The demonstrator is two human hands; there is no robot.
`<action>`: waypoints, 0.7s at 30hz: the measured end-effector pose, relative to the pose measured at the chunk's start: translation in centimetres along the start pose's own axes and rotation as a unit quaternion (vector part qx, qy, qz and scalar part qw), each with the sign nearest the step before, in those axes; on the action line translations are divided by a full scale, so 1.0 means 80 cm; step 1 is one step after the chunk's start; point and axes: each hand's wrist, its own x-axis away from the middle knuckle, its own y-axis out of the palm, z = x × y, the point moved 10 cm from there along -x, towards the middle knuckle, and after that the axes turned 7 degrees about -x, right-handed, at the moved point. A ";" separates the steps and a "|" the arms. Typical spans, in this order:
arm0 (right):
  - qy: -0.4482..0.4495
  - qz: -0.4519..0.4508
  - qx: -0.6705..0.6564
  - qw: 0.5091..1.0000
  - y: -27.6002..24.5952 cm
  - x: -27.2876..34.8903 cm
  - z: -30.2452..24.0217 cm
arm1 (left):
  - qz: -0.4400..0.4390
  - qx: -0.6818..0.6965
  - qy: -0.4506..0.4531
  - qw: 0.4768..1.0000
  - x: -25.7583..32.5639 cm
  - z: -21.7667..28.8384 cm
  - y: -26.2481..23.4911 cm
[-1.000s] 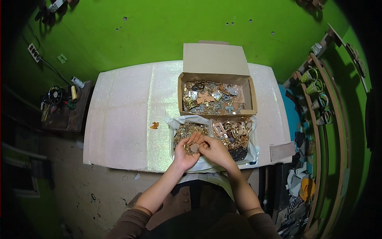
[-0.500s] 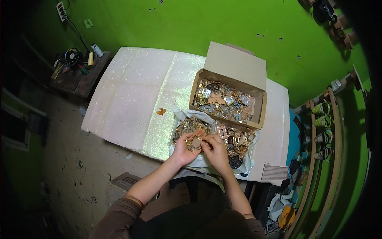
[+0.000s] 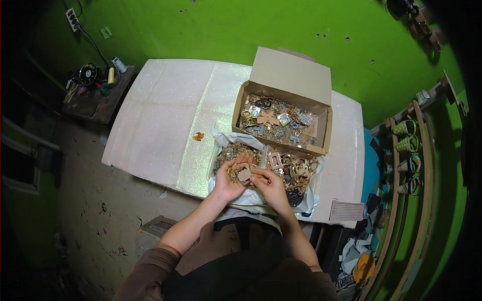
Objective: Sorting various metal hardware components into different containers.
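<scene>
My left hand is palm up over the left of two trays, its fingers curled up around a square, pale-gold metal piece like a buckle. The fingertips of my right hand pinch that buckle's right edge. Under my hands, the left tray holds a heap of small metal fittings. Larger gold and dark buckles and rings fill the right tray, with a pinkish rectangular buckle near its left side. White plastic sheeting lines both trays. Part of the buckle is hidden by my fingers.
Behind the trays stands an open cardboard box of mixed metal ornaments. A crumpled orange-brown scrap lies on the shiny white table. A striped card is at the right edge. Sandals hang on a wooden rack at right.
The square piece in my hands has been turned and now shows its flat face and frame more plainly. The whole view has shifted slightly; both hands stay over the left tray.
</scene>
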 end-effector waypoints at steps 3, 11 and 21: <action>-0.032 0.004 0.016 0.999 0.006 0.001 -0.013 | -0.008 0.016 0.002 1.000 0.000 -0.003 -0.005; -0.265 0.064 0.302 0.914 0.017 0.013 -0.090 | -0.052 -0.010 0.003 0.999 -0.003 -0.005 -0.002; -0.122 0.058 0.125 0.983 -0.018 -0.013 -0.026 | 0.008 -0.024 -0.031 0.999 -0.006 -0.009 -0.008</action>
